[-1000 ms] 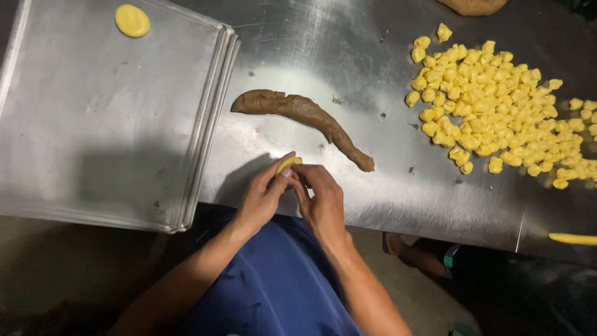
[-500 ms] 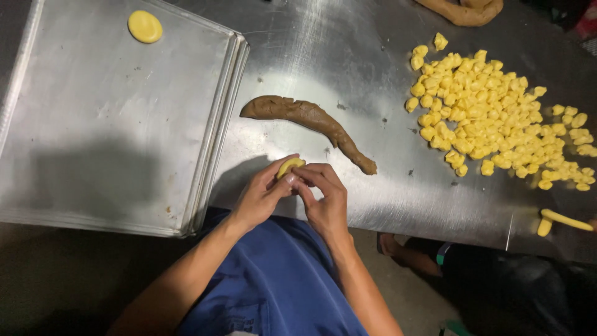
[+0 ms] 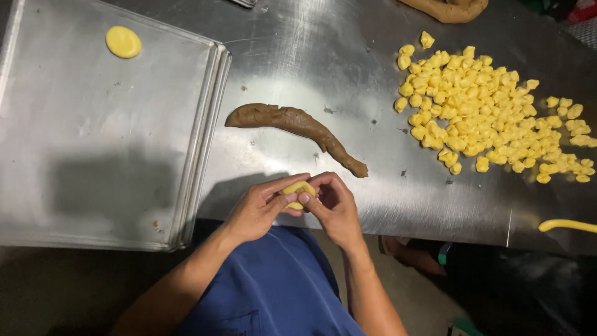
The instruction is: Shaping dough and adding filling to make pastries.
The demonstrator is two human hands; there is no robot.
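Note:
My left hand (image 3: pixel 256 208) and my right hand (image 3: pixel 334 207) meet at the near edge of the steel table (image 3: pixel 323 56), both pinching one small yellow dough piece (image 3: pixel 297 188) between their fingertips. Just beyond them lies a long brown roll of filling (image 3: pixel 295 126), tapering toward the right. A heap of several small yellow dough pieces (image 3: pixel 488 112) spreads over the table to the right. On the metal baking tray (image 3: pixel 74 180) at the left, one flat round yellow disc (image 3: pixel 123 42) sits near the far corner.
A brown dough mass (image 3: pixel 449 9) lies at the far edge. A thin yellow dough strip (image 3: pixel 567 224) rests at the table's near right edge. Below that edge a person's foot (image 3: pixel 407 254) shows on the floor. My blue clothing (image 3: pixel 273 286) is under my arms.
My hands keep working the yellow piece, its shape shifting slightly between the fingers. The view has drifted a little; nothing on the table or tray has moved.

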